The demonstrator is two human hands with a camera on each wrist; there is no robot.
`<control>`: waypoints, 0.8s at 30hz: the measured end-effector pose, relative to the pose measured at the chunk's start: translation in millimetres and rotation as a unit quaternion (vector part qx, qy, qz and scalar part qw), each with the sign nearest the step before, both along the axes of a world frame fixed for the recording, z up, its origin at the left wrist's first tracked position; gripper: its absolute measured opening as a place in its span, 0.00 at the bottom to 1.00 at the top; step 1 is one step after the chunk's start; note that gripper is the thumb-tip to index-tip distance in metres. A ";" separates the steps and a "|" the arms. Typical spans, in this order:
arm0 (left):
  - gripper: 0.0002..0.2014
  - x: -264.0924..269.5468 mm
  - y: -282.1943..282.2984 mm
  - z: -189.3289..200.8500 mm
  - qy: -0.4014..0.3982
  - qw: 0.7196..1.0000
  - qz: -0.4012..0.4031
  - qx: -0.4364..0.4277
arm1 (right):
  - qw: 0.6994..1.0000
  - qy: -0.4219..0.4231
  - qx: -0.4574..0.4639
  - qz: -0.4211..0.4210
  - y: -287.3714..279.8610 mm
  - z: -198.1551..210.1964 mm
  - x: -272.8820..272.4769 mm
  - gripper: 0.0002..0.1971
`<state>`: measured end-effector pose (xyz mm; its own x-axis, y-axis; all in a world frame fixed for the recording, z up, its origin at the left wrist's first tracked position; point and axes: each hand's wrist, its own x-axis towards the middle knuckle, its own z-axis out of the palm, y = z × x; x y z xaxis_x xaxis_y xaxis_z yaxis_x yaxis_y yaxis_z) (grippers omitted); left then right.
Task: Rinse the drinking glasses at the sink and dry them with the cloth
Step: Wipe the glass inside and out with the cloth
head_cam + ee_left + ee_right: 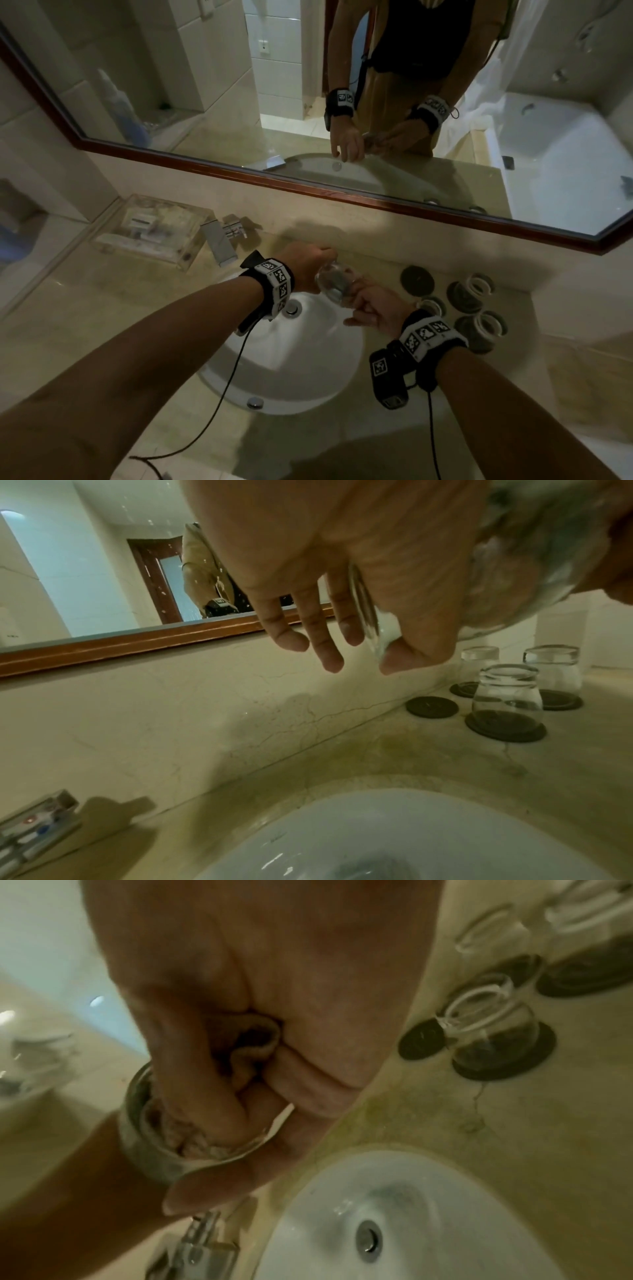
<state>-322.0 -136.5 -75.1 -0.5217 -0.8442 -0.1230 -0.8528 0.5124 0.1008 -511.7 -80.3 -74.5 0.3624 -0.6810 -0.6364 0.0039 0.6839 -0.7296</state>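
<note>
Over the white sink basin [291,363] I hold a clear drinking glass [334,284] on its side. My left hand [317,265] grips its thick base between thumb and fingers; the other fingers stick out straight in the left wrist view. My right hand [368,306] is curled round a beige cloth [255,1045], and its fingers push the cloth into the mouth of the glass [150,1139]. Cloth shows through the wall of the glass [548,569]. Three more glasses [507,693] stand upside down on dark round coasters to the right of the basin.
One empty coaster [417,281] lies beside the glasses. A square chrome tap [221,241] stands at the basin's back left, with a clear tray [150,229] of small items to its left. A wood-framed mirror [308,190] runs along the wall behind.
</note>
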 end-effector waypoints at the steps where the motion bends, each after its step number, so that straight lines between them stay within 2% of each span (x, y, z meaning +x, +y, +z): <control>1: 0.20 -0.7 0.8 -2.6 0.017 1.000 0.003 -0.004 | 0.999 -0.025 0.012 -0.031 -0.5 1.8 -2.2 0.11; 4: 0.21 -4.4 3.6 -5.6 0.035 0.999 0.018 -0.010 | 0.994 -0.069 0.031 -0.081 -2.6 4.4 -12.0 0.09; 6: 0.22 -6.1 4.5 -5.7 0.022 0.999 0.032 0.000 | 0.995 -0.041 0.023 -0.088 -5.9 5.3 -18.0 0.09; 8: 0.23 -6.9 4.4 -8.2 0.011 0.998 0.058 0.029 | 0.993 0.030 -0.011 -0.116 -10.3 6.6 -23.0 0.09; 11: 0.22 -2.9 3.3 -15.4 0.010 0.987 0.122 0.108 | 0.958 0.160 -0.173 -0.165 -20.5 -0.5 -31.9 0.12; 13: 0.22 -1.4 2.6 -17.1 0.012 0.971 0.167 0.173 | 0.916 0.200 -0.320 -0.135 -20.6 0.5 -33.5 0.16; 14: 0.20 -3.1 2.1 -16.6 0.018 0.963 0.182 0.197 | 0.883 0.220 -0.405 -0.085 -17.2 2.9 -33.4 0.17; 15: 0.17 -5.7 0.9 -15.7 0.021 0.958 0.191 0.214 | 0.824 0.263 -0.501 -0.011 -11.6 7.7 -30.8 0.17; 17: 0.10 -13.7 -2.2 -13.0 0.003 0.953 0.173 0.250 | 0.654 0.360 -0.645 0.164 -1.4 13.8 -18.8 0.23; 18: 0.08 -17.5 -3.2 -12.6 0.001 0.953 0.151 0.263 | 0.592 0.383 -0.669 0.233 2.1 14.3 -13.0 0.25; 19: 0.09 -21.0 -4.2 -12.0 0.008 0.953 0.136 0.269 | 0.557 0.393 -0.677 0.277 4.7 13.7 -8.4 0.27; 20: 0.10 -22.9 -4.0 -10.5 0.022 0.955 0.125 0.269 | 0.542 0.404 -0.671 0.305 1.8 7.4 -8.0 0.29; 23: 0.14 -27.8 -2.2 -7.1 0.038 0.962 0.107 0.248 | 0.483 0.446 -0.689 0.305 -7.0 -4.2 -7.3 0.24; 24: 0.14 -30.2 -0.9 -4.4 0.037 0.964 0.103 0.243 | 0.478 0.457 -0.691 0.293 -10.3 -4.5 -7.8 0.22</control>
